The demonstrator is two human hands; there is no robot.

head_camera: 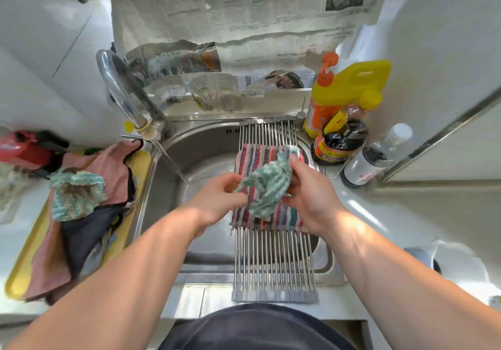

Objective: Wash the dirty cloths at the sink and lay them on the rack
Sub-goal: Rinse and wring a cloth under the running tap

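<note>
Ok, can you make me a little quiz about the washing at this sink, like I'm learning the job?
1. True or false: the striped cloth already lies on the rack.
2. Which cloth do the left hand and right hand hold? A pink, B green-and-white cloth, C black.
3. Fill in: the pile of cloths left of the sink sits on a yellow ____.
Key: 1 true; 2 B; 3 tray.

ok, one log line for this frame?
left hand: grips green cloth | right hand: grips green cloth | green cloth: over striped cloth on rack | tap: running
</note>
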